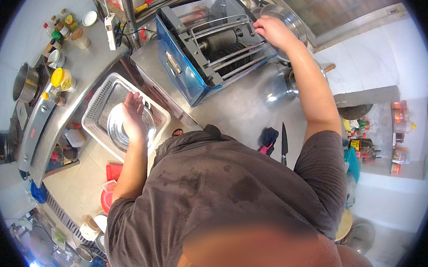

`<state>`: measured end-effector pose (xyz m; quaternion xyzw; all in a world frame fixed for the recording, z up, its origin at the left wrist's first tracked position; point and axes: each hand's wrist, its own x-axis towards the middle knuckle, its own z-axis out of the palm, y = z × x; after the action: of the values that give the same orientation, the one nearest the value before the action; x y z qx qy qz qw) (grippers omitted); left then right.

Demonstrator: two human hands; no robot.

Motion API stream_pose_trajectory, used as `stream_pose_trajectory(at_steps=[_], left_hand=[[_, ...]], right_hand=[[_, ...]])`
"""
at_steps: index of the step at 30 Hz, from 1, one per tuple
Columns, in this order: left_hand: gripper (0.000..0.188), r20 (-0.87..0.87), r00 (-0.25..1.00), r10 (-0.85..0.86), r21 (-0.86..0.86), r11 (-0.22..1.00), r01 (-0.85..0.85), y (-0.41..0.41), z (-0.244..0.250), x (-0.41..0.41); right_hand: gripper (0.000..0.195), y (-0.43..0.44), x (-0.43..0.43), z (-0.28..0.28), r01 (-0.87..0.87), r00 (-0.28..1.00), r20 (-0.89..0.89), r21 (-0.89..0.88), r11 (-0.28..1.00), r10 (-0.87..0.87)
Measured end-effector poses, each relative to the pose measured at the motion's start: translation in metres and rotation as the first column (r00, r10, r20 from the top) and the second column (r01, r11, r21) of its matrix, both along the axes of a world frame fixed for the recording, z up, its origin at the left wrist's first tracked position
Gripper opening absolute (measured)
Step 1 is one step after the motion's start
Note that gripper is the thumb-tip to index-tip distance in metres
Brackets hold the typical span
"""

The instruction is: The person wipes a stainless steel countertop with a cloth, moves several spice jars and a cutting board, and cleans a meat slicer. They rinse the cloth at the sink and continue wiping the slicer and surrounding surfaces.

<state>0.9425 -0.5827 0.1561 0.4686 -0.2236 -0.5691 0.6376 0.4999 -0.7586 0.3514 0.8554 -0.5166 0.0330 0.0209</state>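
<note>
A blue machine with metal rollers and bars (181, 71), perhaps a noodle maker, stands on a stainless steel worktop (234, 103). My right hand (272, 29) is at the machine's right end, fingers bent close to its rim; whether they grip it I cannot tell. Over a white plastic basket (89, 116) on the left, my left hand (133, 117) is held out with its fingers apart and nothing in it. Under that hand, shiny round metalware (117, 127) lies in the basket. A knife with a black blade (284, 140) and a dark cloth (268, 138) lie near my body.
Steel pots and bowls (277, 90) crowd the worktop's right side. To the left, a steel counter (100, 48) bears bottles, jars and a yellow-lidded tub (61, 77), with a saucepan (26, 83) on a stove beyond. A white power strip (111, 32) hangs near the machine. Red containers (113, 172) stand lower left.
</note>
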Motion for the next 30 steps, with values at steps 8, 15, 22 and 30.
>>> stream_pose_trajectory(at_steps=[8,15,22,30], left_hand=[[0.07,0.022,1.0,-0.013,0.001,1.0,0.013,-0.003,-0.009,0.005],[0.069,0.0,0.999,-0.05,0.019,0.999,0.05,-0.006,-0.025,0.007],[0.07,0.029,0.998,-0.062,0.028,0.998,0.061,-0.01,-0.025,0.01],[0.071,0.012,0.998,-0.06,0.004,0.998,0.06,-0.015,-0.028,0.016]], right_hand=[[0.021,0.005,-0.002,0.002,-0.027,0.994,0.107,0.018,0.999,0.025],[0.022,0.006,0.002,0.007,0.005,0.997,0.078,0.019,1.0,-0.006],[0.024,0.008,0.011,0.005,0.05,0.999,0.02,0.003,0.999,-0.05],[0.035,0.016,0.043,0.02,0.351,0.879,-0.317,-0.071,0.934,-0.355]])
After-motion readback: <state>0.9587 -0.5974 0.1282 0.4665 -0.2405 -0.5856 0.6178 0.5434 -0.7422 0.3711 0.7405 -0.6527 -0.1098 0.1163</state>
